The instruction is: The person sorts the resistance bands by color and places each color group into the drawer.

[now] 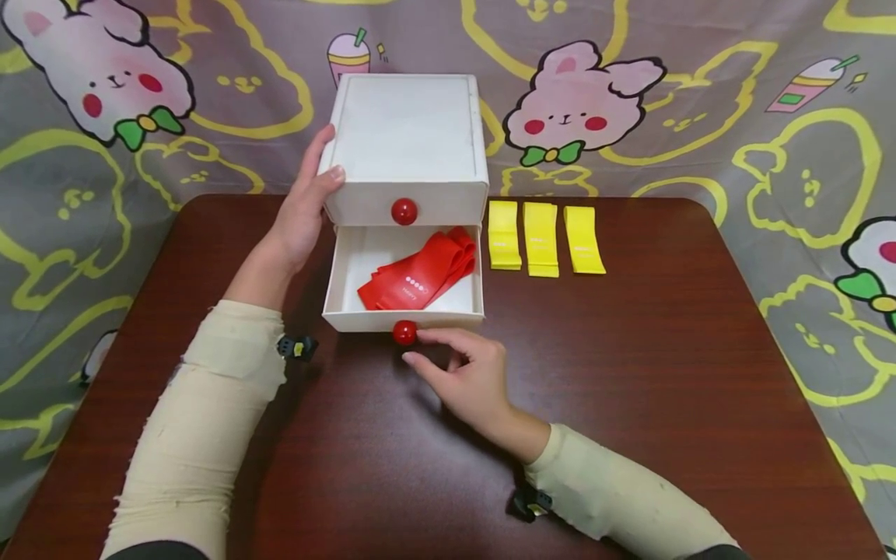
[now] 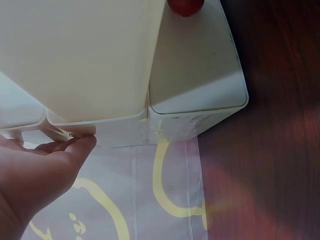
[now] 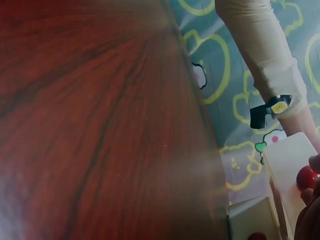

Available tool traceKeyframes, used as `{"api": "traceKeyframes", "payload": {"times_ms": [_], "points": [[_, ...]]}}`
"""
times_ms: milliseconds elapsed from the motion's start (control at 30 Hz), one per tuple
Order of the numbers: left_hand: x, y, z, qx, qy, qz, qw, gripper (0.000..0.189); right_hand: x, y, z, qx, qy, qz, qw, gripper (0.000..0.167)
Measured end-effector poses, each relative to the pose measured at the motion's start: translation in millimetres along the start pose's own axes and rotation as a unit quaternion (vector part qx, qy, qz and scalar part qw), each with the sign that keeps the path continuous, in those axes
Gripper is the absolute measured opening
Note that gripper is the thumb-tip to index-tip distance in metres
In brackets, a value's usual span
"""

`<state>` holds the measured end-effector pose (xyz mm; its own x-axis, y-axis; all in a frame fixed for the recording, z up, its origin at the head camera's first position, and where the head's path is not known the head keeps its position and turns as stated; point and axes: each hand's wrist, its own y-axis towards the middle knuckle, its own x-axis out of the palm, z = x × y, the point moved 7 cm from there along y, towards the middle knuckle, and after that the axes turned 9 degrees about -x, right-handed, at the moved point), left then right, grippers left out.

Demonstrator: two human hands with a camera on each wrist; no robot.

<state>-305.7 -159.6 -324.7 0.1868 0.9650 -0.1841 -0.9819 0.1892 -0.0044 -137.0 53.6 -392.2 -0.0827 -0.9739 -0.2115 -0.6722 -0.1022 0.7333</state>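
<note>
A white two-drawer box [image 1: 409, 128] stands at the back of the table, its lower drawer [image 1: 343, 272] pulled out and its upper one closed. Folded red resistance bands [image 1: 418, 276] lie inside the lower drawer. My left hand [image 1: 299, 210] holds the box's left side near the top, thumb at the front corner; in the left wrist view that hand [image 2: 45, 170] touches the box's edge. By the lower drawer's red knob [image 1: 404, 333] is my right hand [image 1: 476, 381], index fingertip at the knob's right side and thumb below it, apart.
Three folded yellow bands [image 1: 541, 239] lie in a row on the brown table [image 1: 630, 373], right of the box. Another red knob [image 1: 404, 211] sits on the upper drawer. A patterned cloth [image 1: 434, 39] hangs behind the table and at its sides.
</note>
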Motion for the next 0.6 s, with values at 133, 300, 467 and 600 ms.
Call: {"api": "traceKeyframes", "payload": {"times_ms": [133,300,467,600], "points": [[0.0,-0.5,-0.3,0.0,0.0,-0.001,1.0,0.064,3.4,0.3,1.6,-0.002,-0.005,0.008,1.0,0.03],[0.5,-1.3,0.3,-0.002,0.005,-0.001,1.0,0.064,5.2,0.9,5.8,0.004,-0.008,0.025,0.9996,0.025],[1.1,-1.8,1.1,0.001,0.007,-0.001,1.0,0.064,6.0,0.5,8.6,-0.001,-0.004,0.04,0.9992,0.023],[1.4,-2.2,1.3,0.001,0.01,0.001,0.9999,0.064,7.2,2.5,11.9,0.0,-0.004,0.044,0.999,0.023]]}}
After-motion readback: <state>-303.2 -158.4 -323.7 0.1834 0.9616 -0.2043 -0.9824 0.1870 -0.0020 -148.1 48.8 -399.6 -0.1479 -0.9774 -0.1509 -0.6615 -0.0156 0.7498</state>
